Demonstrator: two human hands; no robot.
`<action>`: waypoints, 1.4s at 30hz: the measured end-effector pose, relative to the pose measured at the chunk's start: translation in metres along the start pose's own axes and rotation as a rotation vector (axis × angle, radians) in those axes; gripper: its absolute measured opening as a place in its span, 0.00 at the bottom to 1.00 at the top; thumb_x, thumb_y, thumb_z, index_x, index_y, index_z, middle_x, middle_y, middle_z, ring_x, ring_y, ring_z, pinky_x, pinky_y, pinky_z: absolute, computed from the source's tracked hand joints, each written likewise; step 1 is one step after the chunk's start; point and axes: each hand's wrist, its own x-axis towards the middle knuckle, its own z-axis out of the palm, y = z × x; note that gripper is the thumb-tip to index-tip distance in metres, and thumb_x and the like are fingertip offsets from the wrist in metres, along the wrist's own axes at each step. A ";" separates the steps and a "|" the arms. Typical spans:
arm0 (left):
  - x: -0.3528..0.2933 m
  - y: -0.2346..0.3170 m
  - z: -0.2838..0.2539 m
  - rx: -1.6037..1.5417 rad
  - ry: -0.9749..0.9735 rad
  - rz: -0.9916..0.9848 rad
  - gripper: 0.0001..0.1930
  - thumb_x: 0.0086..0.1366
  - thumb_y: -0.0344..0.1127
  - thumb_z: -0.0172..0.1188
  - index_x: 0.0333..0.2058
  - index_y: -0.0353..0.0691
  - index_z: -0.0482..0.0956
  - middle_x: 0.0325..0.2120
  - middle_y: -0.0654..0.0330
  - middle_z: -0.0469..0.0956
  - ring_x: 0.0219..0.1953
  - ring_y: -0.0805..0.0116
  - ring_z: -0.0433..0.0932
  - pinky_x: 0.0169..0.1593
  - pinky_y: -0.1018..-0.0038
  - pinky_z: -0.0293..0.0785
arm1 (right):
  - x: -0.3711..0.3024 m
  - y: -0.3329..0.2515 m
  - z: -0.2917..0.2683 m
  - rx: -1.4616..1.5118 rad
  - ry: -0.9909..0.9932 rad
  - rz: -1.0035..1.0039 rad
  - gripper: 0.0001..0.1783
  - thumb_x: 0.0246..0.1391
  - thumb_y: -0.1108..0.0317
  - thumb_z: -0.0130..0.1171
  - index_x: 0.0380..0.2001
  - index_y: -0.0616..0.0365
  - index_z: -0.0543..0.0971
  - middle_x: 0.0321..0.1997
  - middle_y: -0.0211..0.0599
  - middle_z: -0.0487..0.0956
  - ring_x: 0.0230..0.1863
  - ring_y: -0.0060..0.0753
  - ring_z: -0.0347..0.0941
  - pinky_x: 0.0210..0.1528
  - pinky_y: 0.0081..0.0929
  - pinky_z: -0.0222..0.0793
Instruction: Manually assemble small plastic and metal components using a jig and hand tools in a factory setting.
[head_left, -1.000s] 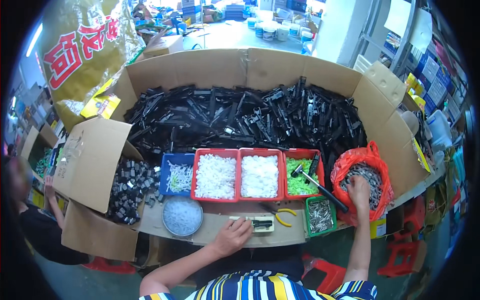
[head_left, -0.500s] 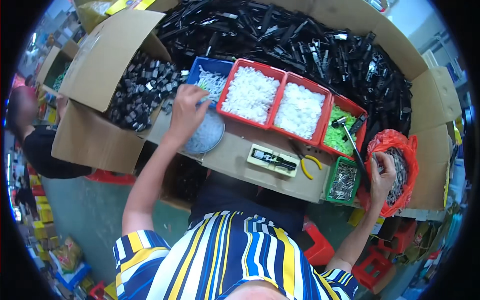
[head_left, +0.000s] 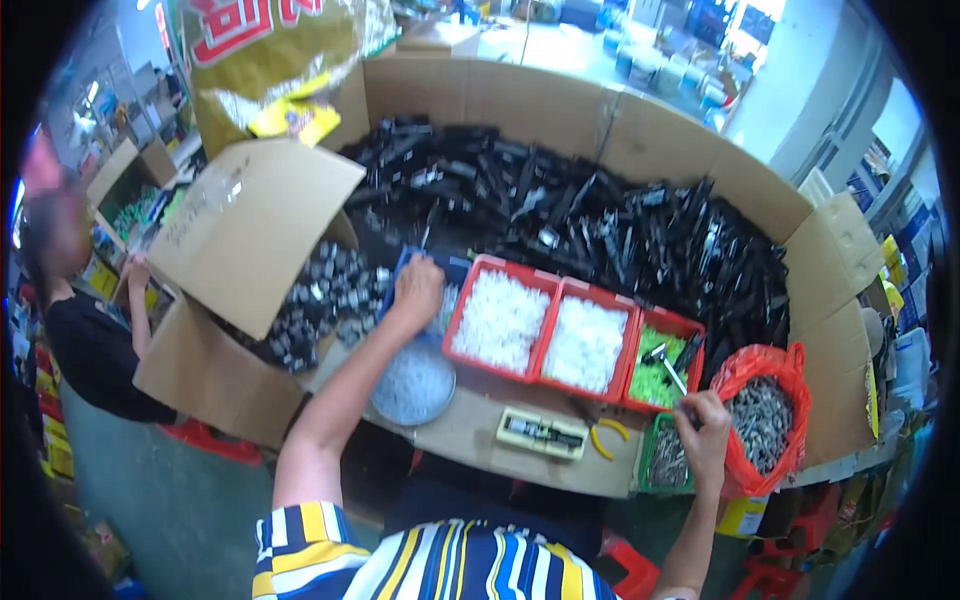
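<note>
My left hand (head_left: 418,290) reaches into the blue tray (head_left: 452,266) of small pale plastic pieces, its fingers drawn together; what they pinch is hidden. Below it stands a round dish (head_left: 413,385) of translucent pieces. My right hand (head_left: 705,428) is closed over the handle of a small hammer (head_left: 674,374), whose metal head rests above the red tray of bright green pieces (head_left: 652,385). Right beside that hand are a green tray (head_left: 668,458) of metal pins and a red plastic bag (head_left: 738,470) filled with grey metal parts. A cream fixture (head_left: 541,434) holding a black part lies at the bench's middle.
Two red trays hold white pieces (head_left: 500,322) and white discs (head_left: 590,340). Yellow-handled pliers (head_left: 608,438) lie by the fixture. A large carton (head_left: 700,150) of black parts stands behind; another carton (head_left: 260,230) with dark blocks is left. A person (head_left: 95,340) sits farther left.
My right hand has left the red bag and moved left onto the hammer handle. My left hand has gone from above the round dish into the blue tray. The view has tilted up.
</note>
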 end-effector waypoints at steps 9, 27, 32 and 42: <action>0.005 0.000 -0.038 -0.617 0.136 -0.308 0.07 0.48 0.32 0.65 0.25 0.34 0.83 0.19 0.53 0.81 0.21 0.65 0.82 0.30 0.72 0.77 | -0.004 0.007 0.013 0.101 0.035 -0.029 0.07 0.46 0.80 0.65 0.31 0.67 0.80 0.30 0.42 0.75 0.29 0.37 0.77 0.32 0.30 0.71; -0.123 0.004 -0.091 -0.333 0.005 -0.108 0.04 0.49 0.30 0.69 0.25 0.38 0.84 0.28 0.55 0.76 0.39 0.54 0.72 0.43 0.62 0.70 | 0.012 -0.011 0.055 0.148 -0.133 -0.142 0.09 0.47 0.82 0.64 0.35 0.66 0.80 0.32 0.38 0.78 0.31 0.30 0.75 0.35 0.24 0.70; -0.118 0.015 -0.118 -0.417 0.110 -0.196 0.04 0.50 0.29 0.69 0.26 0.37 0.85 0.26 0.57 0.78 0.36 0.57 0.73 0.41 0.64 0.71 | 0.007 -0.019 0.051 0.154 -0.107 -0.172 0.10 0.48 0.81 0.65 0.37 0.65 0.81 0.31 0.37 0.78 0.29 0.27 0.73 0.33 0.24 0.68; -0.115 0.047 -0.138 -0.618 0.200 -0.280 0.05 0.53 0.26 0.70 0.30 0.35 0.85 0.30 0.60 0.81 0.38 0.70 0.74 0.44 0.74 0.69 | -0.004 -0.060 0.098 0.447 -0.285 -0.042 0.11 0.57 0.77 0.59 0.44 0.63 0.80 0.31 0.37 0.81 0.28 0.20 0.74 0.31 0.21 0.69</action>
